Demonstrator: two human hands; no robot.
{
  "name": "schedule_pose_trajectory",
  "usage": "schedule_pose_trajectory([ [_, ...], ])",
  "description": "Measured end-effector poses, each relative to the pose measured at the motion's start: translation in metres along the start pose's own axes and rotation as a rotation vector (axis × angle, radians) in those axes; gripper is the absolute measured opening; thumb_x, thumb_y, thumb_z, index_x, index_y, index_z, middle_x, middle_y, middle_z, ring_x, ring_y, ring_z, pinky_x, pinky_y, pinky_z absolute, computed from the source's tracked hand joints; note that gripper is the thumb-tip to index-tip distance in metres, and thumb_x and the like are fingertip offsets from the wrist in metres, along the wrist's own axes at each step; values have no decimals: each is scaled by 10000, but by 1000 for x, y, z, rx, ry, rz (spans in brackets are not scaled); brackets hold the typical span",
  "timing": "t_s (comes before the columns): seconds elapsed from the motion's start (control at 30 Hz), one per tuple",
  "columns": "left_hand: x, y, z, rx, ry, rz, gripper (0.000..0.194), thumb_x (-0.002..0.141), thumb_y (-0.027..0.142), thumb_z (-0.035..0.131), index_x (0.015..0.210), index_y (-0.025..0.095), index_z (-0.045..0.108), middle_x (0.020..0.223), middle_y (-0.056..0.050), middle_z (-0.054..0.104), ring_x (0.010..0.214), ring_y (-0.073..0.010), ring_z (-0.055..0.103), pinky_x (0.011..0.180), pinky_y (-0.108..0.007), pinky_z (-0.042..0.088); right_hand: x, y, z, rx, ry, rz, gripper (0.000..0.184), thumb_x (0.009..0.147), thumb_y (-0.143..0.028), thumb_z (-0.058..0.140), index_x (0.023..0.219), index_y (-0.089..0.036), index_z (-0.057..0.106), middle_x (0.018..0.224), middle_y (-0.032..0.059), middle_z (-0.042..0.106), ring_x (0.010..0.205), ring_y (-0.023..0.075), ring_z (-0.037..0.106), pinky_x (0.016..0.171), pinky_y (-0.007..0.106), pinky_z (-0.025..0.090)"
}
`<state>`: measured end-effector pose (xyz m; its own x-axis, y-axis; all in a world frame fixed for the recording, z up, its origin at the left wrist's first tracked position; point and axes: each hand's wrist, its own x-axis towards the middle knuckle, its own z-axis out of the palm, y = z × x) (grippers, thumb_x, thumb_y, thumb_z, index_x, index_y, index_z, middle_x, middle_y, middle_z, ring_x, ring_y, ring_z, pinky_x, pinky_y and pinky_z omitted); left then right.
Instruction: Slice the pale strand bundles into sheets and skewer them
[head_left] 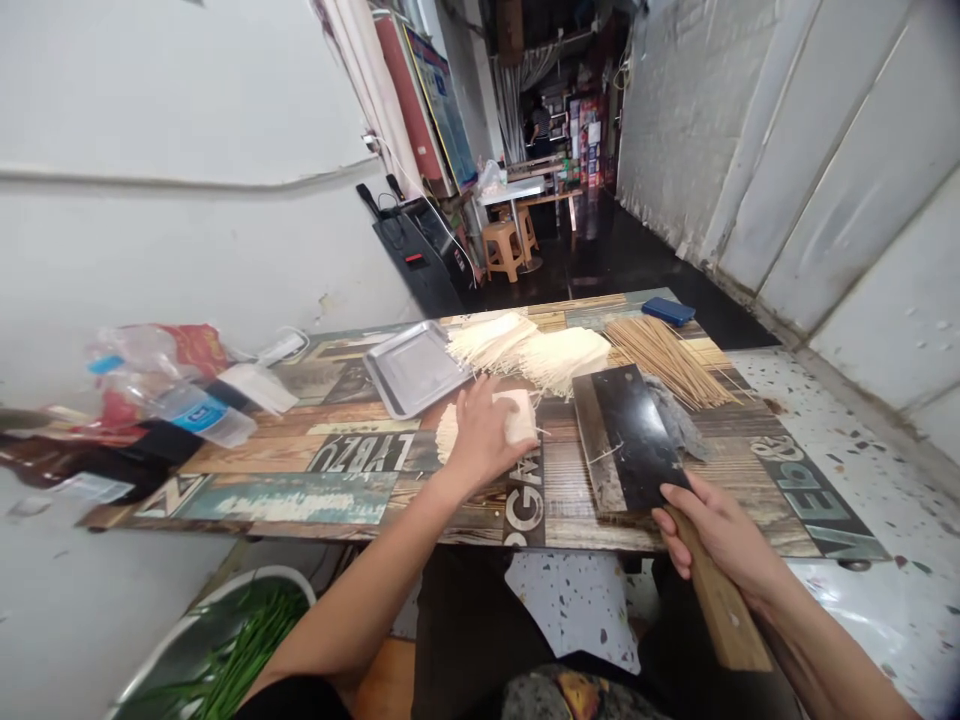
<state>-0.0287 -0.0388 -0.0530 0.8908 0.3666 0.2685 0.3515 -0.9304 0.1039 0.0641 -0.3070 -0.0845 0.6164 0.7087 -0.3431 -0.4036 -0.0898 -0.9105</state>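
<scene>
My left hand (486, 432) is curled over a pale bundle of enoki mushrooms (519, 412) on the wood-patterned table, thumb and fingers on either side of it. Two more pale bundles, one on the left (491, 340) and one on the right (568, 358), lie just beyond. In my right hand (705, 525) is a cleaver (634, 430), gripped by its wooden handle, its broad dark blade turned away from me over the table. Beside the blade is a crumpled grey cloth (673, 415), partly hidden. Bamboo skewers (667, 358) lie in a loose pile behind it.
A metal tray (411, 368) lies left of the bundles. A blue case (668, 311) is at the far edge. On the left are a plastic bottle (199, 410) and bags. Below the table, a basin (169, 650) holds green stalks. Stools (502, 250) stand further back.
</scene>
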Motion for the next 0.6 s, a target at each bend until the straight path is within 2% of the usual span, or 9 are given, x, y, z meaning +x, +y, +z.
schedule_pose_trajectory([
  [0.13, 0, 20, 1, 101, 40, -59, 447, 687, 513, 684, 986, 197, 582, 1461, -176, 334, 1402, -370, 171, 1103, -627, 96, 0, 0, 1, 18, -7, -4, 277, 847, -430, 551, 782, -222, 378, 599, -77, 523, 368, 80, 451, 341, 222, 416],
  [0.27, -2, 41, 2, 163, 82, -93, 293, 774, 397, 573, 985, 194, 564, 1444, -175, 359, 1398, -378, 163, 1082, -663, 5, 0, 1, -1, 27, 3, -5, 270, 852, -421, 547, 772, -218, 388, 594, -75, 515, 369, 78, 447, 343, 225, 421],
  [0.37, -2, 49, 2, 142, 115, -115, 196, 796, 297, 509, 949, 195, 578, 1397, -160, 414, 1373, -363, 222, 1088, -645, 7, -1, 2, -2, 30, 0, -6, 268, 853, -420, 544, 770, -218, 390, 599, -73, 519, 368, 79, 450, 343, 227, 420],
  [0.43, 0, 48, 3, 125, 141, -133, 163, 786, 265, 510, 901, 199, 603, 1331, -146, 472, 1321, -348, 310, 1089, -619, 84, -2, 1, -1, 31, -4, -7, 271, 849, -422, 546, 767, -219, 386, 602, -71, 524, 365, 80, 450, 337, 226, 417],
  [0.5, 4, 43, 1, 79, 135, -170, 118, 757, 262, 545, 810, 207, 635, 1223, -123, 543, 1223, -336, 410, 1046, -584, 219, -3, 0, -1, 30, -1, -8, 275, 843, -425, 551, 765, -220, 384, 600, -72, 524, 362, 79, 447, 334, 224, 413],
  [0.6, 13, 31, -7, -23, 51, -201, 134, 739, 296, 582, 670, 209, 657, 1117, -93, 598, 1096, -328, 482, 916, -534, 355, -3, 0, -1, 38, 10, -6, 286, 826, -434, 570, 771, -221, 387, 600, -73, 522, 366, 79, 445, 337, 226, 416],
])
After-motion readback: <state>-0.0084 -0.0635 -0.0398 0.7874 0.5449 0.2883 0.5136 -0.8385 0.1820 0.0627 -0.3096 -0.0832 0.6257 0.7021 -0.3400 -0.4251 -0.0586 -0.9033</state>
